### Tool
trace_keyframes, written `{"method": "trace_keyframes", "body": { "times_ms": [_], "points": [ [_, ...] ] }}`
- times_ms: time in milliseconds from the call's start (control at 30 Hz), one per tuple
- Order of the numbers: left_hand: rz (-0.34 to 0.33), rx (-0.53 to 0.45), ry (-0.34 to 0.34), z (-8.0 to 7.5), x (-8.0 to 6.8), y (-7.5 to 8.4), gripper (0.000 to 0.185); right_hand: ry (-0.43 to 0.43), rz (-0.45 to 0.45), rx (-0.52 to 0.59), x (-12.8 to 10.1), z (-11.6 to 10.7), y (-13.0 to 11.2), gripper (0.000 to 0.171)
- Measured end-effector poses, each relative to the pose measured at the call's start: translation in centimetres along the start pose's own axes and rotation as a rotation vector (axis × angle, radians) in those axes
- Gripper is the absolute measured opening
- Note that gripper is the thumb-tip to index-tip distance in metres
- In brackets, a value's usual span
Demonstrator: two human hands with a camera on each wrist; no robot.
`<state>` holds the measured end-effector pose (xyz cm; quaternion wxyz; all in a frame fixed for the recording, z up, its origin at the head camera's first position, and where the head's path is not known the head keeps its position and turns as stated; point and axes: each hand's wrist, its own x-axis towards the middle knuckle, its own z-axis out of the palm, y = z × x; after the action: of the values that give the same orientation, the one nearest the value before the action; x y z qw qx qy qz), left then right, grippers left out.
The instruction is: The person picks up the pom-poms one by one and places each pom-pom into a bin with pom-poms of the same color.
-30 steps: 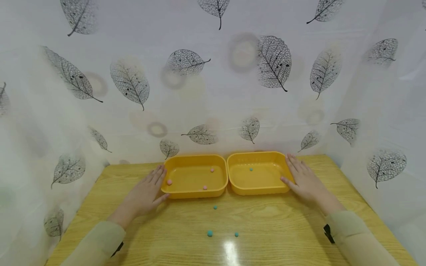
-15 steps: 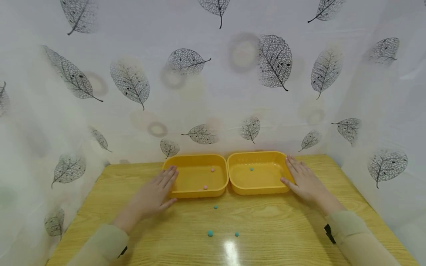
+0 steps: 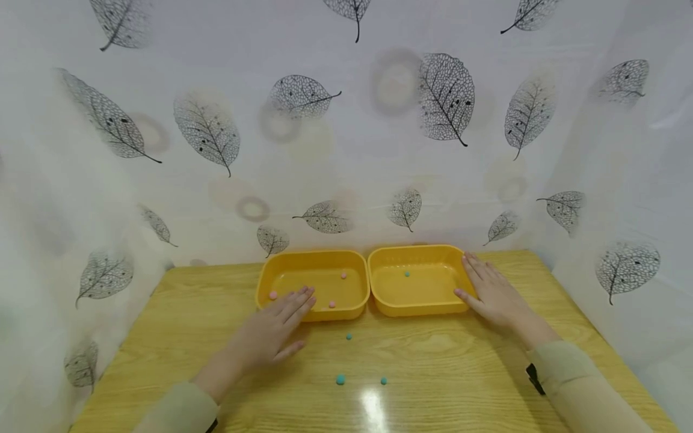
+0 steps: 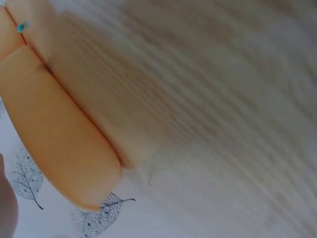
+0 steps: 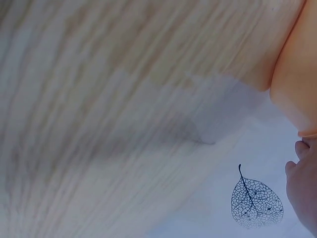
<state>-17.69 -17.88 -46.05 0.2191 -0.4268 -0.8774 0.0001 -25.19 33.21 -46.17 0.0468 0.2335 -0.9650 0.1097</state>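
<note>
Two yellow plastic trays stand side by side at the back of the table. In the left tray (image 3: 303,258) lie three small pink balls, one of them a pink ball (image 3: 273,295) near its left end. A small teal ball (image 3: 407,273) lies in the right tray (image 3: 422,311). My left hand (image 3: 267,331) has its fingers straight, overlapping the left tray's front rim, with nothing held. With fingers extended, my right hand (image 3: 495,297) touches the right end of the right tray, thumb at its front corner. The right wrist view shows its fingertips right at the tray's rim (image 5: 307,134).
Three teal balls lie on the wooden table in front of the trays: a small teal ball (image 3: 349,337), a larger teal ball (image 3: 340,379) and another teal ball (image 3: 384,380). A white leaf-patterned curtain (image 3: 346,150) hangs close behind the trays and along both sides.
My left hand has left the left tray's left end and moved rightward and nearer along its front, uncovering the larger pink ball. The right hand has stayed at its tray.
</note>
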Motion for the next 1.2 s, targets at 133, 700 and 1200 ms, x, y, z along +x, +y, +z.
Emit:
{"method": "trace_keyframes", "body": {
  "times_ms": [133, 700, 1200],
  "points": [
    [0.042, -0.069, 0.061, -0.1, 0.3, 1.3, 0.084, -0.003, -0.002, 0.004, 0.0, 0.0, 0.1, 0.085],
    [-0.123, -0.591, 0.164, 0.9, 0.5, 6.1, 0.048, 0.0, 0.0, 0.012, 0.2, 0.3, 0.5, 0.084],
    [-0.422, -1.16, -0.176, 2.4, 0.5, 5.7, 0.025, 0.009, 0.009, 0.03, 0.1, 0.5, 0.5, 0.085]
  ]
}}
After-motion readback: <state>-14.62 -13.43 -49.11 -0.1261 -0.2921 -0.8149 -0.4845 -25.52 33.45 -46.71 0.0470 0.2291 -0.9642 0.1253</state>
